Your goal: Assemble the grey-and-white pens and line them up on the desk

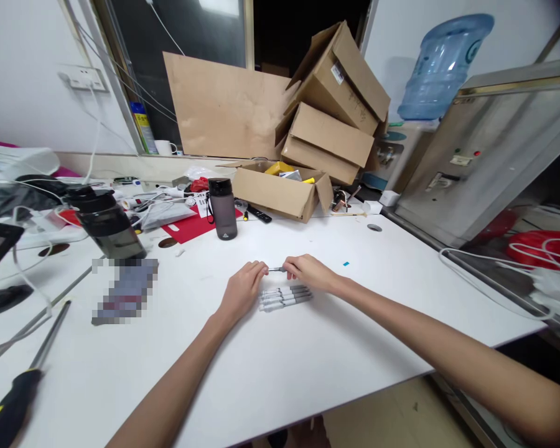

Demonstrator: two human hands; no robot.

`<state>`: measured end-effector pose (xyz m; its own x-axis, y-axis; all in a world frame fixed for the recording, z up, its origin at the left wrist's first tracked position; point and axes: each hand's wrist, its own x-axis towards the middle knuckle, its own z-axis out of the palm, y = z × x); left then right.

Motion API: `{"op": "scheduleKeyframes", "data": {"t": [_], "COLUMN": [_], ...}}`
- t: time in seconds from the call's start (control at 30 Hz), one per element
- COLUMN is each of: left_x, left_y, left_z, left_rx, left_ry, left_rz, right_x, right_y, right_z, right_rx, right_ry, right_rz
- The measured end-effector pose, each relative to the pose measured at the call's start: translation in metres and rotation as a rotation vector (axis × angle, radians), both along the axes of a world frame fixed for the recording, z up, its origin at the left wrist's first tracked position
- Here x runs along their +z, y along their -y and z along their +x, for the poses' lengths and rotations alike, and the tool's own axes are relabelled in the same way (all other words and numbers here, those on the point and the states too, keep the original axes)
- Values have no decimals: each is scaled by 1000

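Between my two hands a slim grey and white pen (276, 269) is held level just above the white table. My left hand (243, 285) pinches its left end. The fingers of my right hand (308, 272) close on its right end. Right below them lies a row of several similar pens (285, 297), side by side, white with grey parts. My left fingers partly cover the left ends of that row. How much of the held pen is inside my fingers is hidden.
A dark water bottle (223, 210), remote (259, 214) and open carton (275, 191) stand behind my hands. At left are a larger bottle (109, 225), a pixelated patch (127, 292) and a screwdriver (25, 386). A small blue piece (346, 264) lies right of my hands.
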<state>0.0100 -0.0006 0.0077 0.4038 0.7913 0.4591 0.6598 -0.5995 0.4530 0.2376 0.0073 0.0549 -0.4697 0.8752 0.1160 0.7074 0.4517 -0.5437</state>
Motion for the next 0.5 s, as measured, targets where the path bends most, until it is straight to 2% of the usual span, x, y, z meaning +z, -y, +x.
{"op": "scheduleKeyframes", "data": {"t": [0.17, 0.5], "left_x": [1, 3], "left_y": [4, 5], "left_z": [4, 7], "left_rx": [-36, -49], "left_ry": [-17, -9], "left_rz": [6, 12], "right_x": [7, 23], "right_y": [-3, 6], "right_z": [7, 7], "right_rx": [75, 13], "right_ry": [16, 130], "right_rz": [-17, -96]}}
